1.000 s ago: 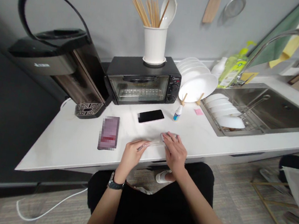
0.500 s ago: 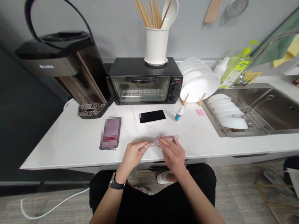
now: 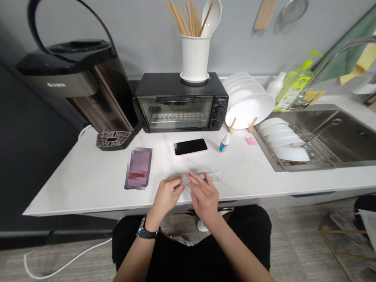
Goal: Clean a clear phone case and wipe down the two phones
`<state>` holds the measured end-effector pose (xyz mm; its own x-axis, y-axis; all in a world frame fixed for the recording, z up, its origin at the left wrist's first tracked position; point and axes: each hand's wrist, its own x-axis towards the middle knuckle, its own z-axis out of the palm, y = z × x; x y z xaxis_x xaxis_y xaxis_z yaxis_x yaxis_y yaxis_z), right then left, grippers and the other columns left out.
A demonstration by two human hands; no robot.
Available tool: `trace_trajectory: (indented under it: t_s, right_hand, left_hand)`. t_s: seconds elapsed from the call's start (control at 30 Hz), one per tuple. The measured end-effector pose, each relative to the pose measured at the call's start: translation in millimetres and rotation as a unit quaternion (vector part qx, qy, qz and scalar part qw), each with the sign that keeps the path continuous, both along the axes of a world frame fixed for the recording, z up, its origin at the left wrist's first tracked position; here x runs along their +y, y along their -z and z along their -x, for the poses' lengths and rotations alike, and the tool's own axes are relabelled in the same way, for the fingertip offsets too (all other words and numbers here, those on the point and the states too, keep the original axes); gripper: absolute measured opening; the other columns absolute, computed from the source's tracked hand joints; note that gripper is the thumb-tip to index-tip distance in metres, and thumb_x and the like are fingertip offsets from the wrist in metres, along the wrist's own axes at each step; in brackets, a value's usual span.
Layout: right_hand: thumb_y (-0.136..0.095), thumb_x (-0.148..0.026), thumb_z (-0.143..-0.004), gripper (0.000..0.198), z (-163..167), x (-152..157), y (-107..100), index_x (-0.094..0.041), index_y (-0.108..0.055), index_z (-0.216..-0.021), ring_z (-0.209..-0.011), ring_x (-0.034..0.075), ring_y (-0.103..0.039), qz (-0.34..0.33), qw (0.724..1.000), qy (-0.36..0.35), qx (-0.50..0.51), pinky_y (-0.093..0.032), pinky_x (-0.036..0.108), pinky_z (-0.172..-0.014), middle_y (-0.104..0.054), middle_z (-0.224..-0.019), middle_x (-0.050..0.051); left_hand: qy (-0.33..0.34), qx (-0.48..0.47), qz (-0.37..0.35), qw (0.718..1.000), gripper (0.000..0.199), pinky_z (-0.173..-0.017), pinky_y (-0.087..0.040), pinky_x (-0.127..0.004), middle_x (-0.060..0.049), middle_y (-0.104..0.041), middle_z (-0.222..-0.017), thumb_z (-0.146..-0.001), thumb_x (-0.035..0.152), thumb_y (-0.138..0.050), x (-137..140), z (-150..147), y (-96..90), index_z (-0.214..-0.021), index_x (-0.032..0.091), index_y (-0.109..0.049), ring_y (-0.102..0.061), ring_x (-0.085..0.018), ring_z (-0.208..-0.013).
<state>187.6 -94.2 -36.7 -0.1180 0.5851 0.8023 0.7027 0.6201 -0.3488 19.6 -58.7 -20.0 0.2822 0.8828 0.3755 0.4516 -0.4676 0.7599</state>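
Note:
My left hand is closed in a pinch at the counter's front edge, on the near end of a clear, thin strip that looks like plastic. Close against it, my right hand lies over the strip, fingers together and fingertips almost meeting the left ones. The strip's far end sticks out to the right beyond my right hand; its middle is hidden under the fingers. Behind the hands lies a phone with a dark screen. A small white bottle with a blue label stands to the phone's right.
A blurred purple item lies at left on the white counter. Behind are a drink dispenser, a toaster oven, racked white plates and a pink note. The sink is at right.
My right hand has slid left along the clear strip, toward my left hand. My left hand stays nearly in place, and more of the strip's right end shows.

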Motion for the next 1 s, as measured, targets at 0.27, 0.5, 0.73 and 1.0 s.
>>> trace_trajectory:
  t_s: [0.27, 0.5, 0.73, 1.0]
  right_hand:
    - [-0.058, -0.006, -0.101, 0.048, -28, 3, 1, -0.041, -0.076, -0.128, -0.127, 0.026, -0.077, -0.007, 0.997, -0.059, -0.04, -0.049, 0.051, -0.13, -0.079, -0.138, -0.001]
    - [-0.053, -0.006, -0.102, 0.037, -94, 10, 0, -0.027, -0.078, -0.12, -0.131, 0.031, -0.074, 0.003, 0.996, 0.06, -0.059, -0.05, 0.061, -0.127, -0.081, -0.133, 0.008]
    - [-0.051, -0.001, -0.099, 0.047, -25, 3, -1, -0.032, -0.078, -0.122, -0.131, 0.029, -0.075, 0.007, 0.999, 0.033, -0.041, -0.052, 0.059, -0.126, -0.081, -0.133, 0.005]
    - [-0.054, -0.005, -0.101, 0.052, 1, 0, -2, -0.039, -0.073, -0.136, -0.131, 0.023, -0.075, -0.008, 0.993, -0.074, -0.088, -0.056, 0.048, -0.125, -0.076, -0.141, -0.002]
  left_hand:
    - [0.017, 0.005, 0.003, 1.0, 0.025, -0.069, -0.057, -0.028, -0.004, -0.08, -0.076, -0.097, 0.019, -0.063, -1, 2, 0.0, -0.076, 0.019, -0.076, -0.073, -0.018, -0.069]
    - [0.018, -0.015, 0.014, 1.0, 0.019, -0.082, -0.067, -0.039, -0.007, -0.087, -0.099, -0.101, 0.028, -0.067, -1, -1, 3.7, -0.103, 0.031, -0.086, -0.082, -0.027, -0.088]
    - [0.0, 0.0, 0.003, 1.0, 0.021, -0.071, -0.063, -0.037, -0.007, -0.084, -0.084, -0.097, 0.022, -0.065, 1, -1, 5.3, -0.086, 0.027, -0.082, -0.077, -0.024, -0.075]
    - [-0.005, 0.02, -0.002, 1.0, 0.033, -0.063, -0.058, -0.033, -0.003, -0.075, -0.068, -0.09, 0.01, -0.057, -1, 5, -0.5, -0.064, 0.027, -0.069, -0.071, -0.02, -0.063]
